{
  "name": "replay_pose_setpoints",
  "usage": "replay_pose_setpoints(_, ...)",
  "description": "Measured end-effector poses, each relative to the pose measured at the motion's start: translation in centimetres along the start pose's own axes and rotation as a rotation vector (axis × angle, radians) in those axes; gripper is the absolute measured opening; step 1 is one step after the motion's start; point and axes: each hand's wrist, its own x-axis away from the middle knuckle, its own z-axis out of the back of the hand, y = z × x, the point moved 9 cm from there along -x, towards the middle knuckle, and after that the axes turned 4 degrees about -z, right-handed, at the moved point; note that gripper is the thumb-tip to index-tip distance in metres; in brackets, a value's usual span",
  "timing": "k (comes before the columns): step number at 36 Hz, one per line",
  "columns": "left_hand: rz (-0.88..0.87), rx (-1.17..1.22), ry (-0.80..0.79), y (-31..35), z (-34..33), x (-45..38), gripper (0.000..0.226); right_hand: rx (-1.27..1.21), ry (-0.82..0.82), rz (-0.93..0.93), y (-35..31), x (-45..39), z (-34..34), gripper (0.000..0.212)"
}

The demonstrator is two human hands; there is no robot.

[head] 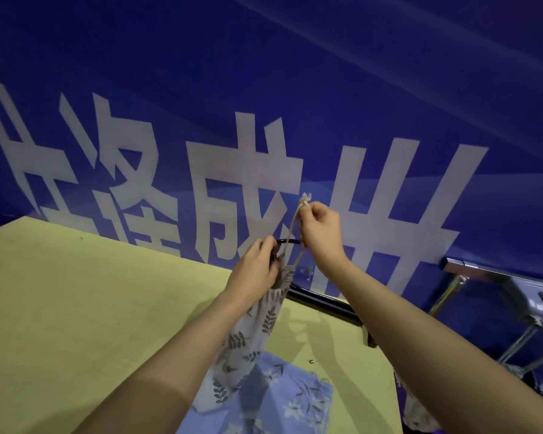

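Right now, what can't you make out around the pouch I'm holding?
Pouch mouth: head view, covered by the left hand.
Black strip: head view, ends hidden behind left hand and right hand.
Cord tip: head view, pale against white lettering.
Tiny bit on the table: head view, too small.
Blue cloth: head view, cut by bottom edge.

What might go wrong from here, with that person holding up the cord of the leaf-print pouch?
The right hand pinches the cord only near its knotted end, so it could slip free. A black piece sticks out at the neck of the pouch, where the left hand grips, and may snag the cord or keep the neck from closing.
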Motion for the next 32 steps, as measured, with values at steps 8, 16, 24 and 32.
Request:
replay_pose_setpoints(8, 0.03, -0.152, 0.091, 0.6, 3.6, -1.1, 0.034, -0.161, 0.008, 0.035, -5.2, -0.5, -1.4, 0.032)
replay_pose_setpoints(16, 0.024, -0.105, 0.185, 2.9, 5.8, -1.8, 0.032, -0.136, 0.12, 0.131, -8.5, -0.8, 0.9, 0.028)
replay_pose_setpoints(24, 0.034, -0.003, 0.105, 6.0, 4.2, -0.8, 0.039, -0.193, 0.077, 0.145, -9.3, 0.9, 3.8, 0.026)
replay_pose_setpoints(32, 0.02, -0.029, 0.058, 11.4, 0.1, 0.6, 0.048, -0.23, -0.044, 0.156, -9.8, 3.0, 9.1, 0.023)
